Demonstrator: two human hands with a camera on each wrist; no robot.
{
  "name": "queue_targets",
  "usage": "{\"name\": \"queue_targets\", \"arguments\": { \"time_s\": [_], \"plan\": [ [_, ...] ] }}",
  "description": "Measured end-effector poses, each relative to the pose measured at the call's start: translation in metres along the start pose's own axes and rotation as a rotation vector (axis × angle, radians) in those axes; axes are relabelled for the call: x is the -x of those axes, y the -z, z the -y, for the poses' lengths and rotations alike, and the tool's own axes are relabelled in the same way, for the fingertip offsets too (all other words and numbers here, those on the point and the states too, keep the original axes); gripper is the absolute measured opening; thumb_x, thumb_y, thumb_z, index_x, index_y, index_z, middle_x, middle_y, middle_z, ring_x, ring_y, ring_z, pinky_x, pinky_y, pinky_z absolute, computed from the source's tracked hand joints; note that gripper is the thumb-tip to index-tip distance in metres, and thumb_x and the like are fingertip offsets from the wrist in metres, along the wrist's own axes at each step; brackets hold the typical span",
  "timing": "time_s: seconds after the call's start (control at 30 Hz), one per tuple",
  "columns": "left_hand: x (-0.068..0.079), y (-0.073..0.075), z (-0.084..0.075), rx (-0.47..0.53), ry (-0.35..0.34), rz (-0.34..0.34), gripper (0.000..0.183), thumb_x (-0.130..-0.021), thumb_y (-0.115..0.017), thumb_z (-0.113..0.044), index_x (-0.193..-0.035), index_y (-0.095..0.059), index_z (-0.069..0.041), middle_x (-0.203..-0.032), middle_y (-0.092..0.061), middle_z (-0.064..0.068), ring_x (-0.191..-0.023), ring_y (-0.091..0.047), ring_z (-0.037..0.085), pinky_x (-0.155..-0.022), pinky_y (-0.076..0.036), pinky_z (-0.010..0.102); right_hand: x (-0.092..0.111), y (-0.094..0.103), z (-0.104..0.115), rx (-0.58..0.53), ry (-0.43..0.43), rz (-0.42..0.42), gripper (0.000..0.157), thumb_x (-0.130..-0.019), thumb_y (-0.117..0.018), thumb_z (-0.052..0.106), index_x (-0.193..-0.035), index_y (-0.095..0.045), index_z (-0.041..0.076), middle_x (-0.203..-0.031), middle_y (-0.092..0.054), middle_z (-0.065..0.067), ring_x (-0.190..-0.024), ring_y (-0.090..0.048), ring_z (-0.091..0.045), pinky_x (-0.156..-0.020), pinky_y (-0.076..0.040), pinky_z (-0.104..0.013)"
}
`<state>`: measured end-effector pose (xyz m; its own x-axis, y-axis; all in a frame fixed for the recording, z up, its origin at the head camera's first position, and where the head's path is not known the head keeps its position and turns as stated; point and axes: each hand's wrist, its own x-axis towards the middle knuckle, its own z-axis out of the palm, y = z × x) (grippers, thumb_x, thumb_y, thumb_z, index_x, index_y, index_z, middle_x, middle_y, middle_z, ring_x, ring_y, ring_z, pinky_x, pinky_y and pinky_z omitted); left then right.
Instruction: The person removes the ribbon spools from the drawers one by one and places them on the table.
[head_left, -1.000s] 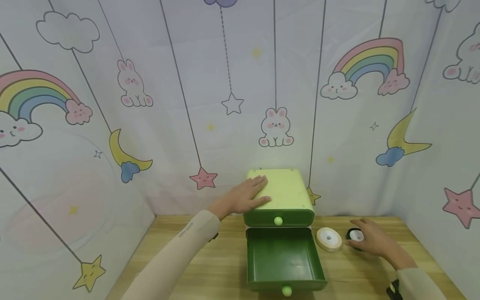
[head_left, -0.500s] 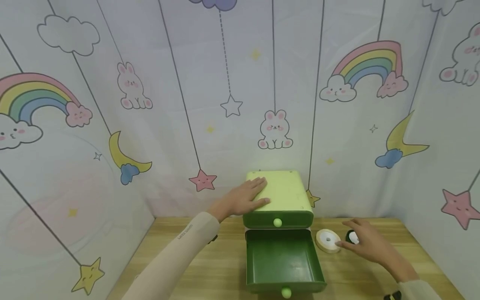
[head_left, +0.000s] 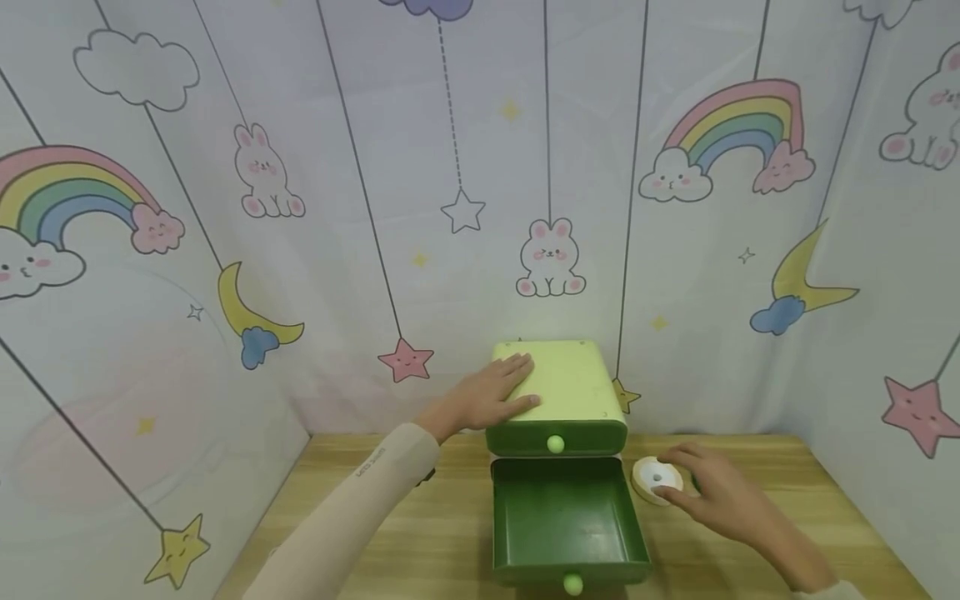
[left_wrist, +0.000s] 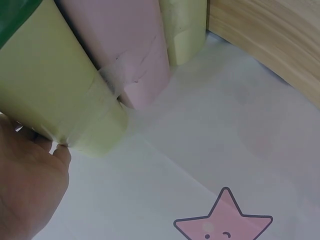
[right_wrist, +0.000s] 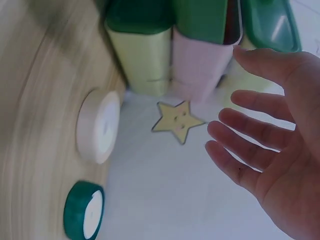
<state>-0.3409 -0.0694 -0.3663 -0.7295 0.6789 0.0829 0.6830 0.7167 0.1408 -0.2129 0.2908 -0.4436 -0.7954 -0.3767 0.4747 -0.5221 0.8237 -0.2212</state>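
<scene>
My left hand (head_left: 487,393) rests with extended fingers on the pale green top of a small drawer cabinet (head_left: 573,379). In the left wrist view its fingers (left_wrist: 60,155) touch the cabinet's upper tier. A dark green drawer (head_left: 567,517) stands pulled out below the top drawer (head_left: 525,437), which is pushed in. My right hand (head_left: 720,492) hovers beside a cream ribbon spool (head_left: 654,479), thumb and fingers spread apart around its right side. The right wrist view shows the hand apart from the spool. A dark green ribbon spool (right_wrist: 75,212) lies mostly hidden behind that hand in the head view.
The wooden table (head_left: 420,533) carries the cabinet and both spools. A cloth backdrop (head_left: 480,250) printed with rabbits, stars and rainbows surrounds it on three sides. The pulled-out drawer reaches toward the table's front.
My right hand has moved left from the dark green spool to the cream spool. The left hand has stayed on the cabinet, and the drawer has not moved.
</scene>
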Motion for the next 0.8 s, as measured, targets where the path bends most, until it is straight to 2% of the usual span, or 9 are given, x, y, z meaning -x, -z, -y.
{"name": "queue_targets", "arguments": {
  "time_s": [0.23,0.47,0.63,0.8],
  "plan": [
    [0.0,0.005,-0.003,0.005,0.004,0.019,0.083,-0.098,-0.025,-0.069,-0.159,-0.012,-0.014,-0.168,-0.011,0.002,-0.156,-0.009,0.022,-0.129,-0.012,0.039,-0.005,0.002,0.029,-0.016,0.057,-0.031,0.029,-0.082,-0.08,0.03,-0.107,-0.072,0.019,-0.108,-0.069,0.006,-0.095,-0.068,-0.016,-0.077,-0.059,-0.035],
    [-0.001,0.005,-0.003,-0.004,-0.001,0.01,0.083,-0.098,-0.024,-0.069,-0.159,-0.012,-0.014,-0.168,-0.01,0.002,-0.156,-0.01,0.021,-0.129,-0.012,0.039,-0.007,0.0,0.048,-0.001,0.103,-0.07,0.029,-0.08,-0.081,0.032,-0.105,-0.073,0.019,-0.106,-0.069,0.006,-0.096,-0.068,-0.011,-0.077,-0.059,-0.032],
    [-0.002,0.004,-0.002,-0.001,-0.004,0.016,0.084,-0.098,-0.023,-0.069,-0.159,-0.011,-0.014,-0.168,-0.01,0.002,-0.156,-0.009,0.021,-0.129,-0.012,0.039,-0.006,-0.004,0.062,-0.019,0.138,-0.09,0.032,-0.077,-0.084,0.028,-0.105,-0.072,0.019,-0.108,-0.066,0.01,-0.097,-0.065,-0.007,-0.077,-0.058,-0.026],
    [-0.001,0.002,-0.001,-0.02,0.001,0.02,0.084,-0.097,-0.021,-0.071,-0.159,-0.01,-0.015,-0.168,-0.009,0.001,-0.156,-0.008,0.019,-0.129,-0.011,0.038,-0.003,-0.01,0.079,-0.036,0.209,-0.159,0.034,-0.073,-0.086,0.027,-0.104,-0.071,0.024,-0.108,-0.064,0.013,-0.099,-0.06,-0.003,-0.08,-0.052,-0.015]
  ]
}}
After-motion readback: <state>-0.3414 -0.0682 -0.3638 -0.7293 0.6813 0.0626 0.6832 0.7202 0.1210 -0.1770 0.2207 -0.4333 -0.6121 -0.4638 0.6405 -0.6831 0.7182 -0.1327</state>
